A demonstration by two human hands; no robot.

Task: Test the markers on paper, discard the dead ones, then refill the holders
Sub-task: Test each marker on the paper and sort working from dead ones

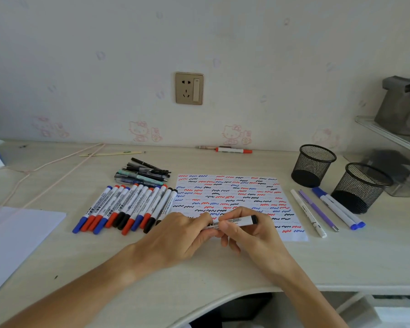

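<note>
Both hands hold one white whiteboard marker (240, 220) with a black end, lying level over the near edge of the test paper (232, 197). My left hand (187, 233) grips its left end, which is hidden under the fingers. My right hand (249, 230) pinches its barrel near the middle. The sheet is covered in red, blue and black squiggles. A row of red, blue and black capped markers (128, 207) lies left of the paper. Two black mesh holders (313, 165) (362, 188) stand at the right.
A heap of dark pens (143, 172) lies behind the marker row. Several pens and blue markers (329, 209) lie between paper and holders. A red marker (233, 150) rests by the wall. White sheets (14, 233) lie at the left, a clear shelf (388, 133) at the far right.
</note>
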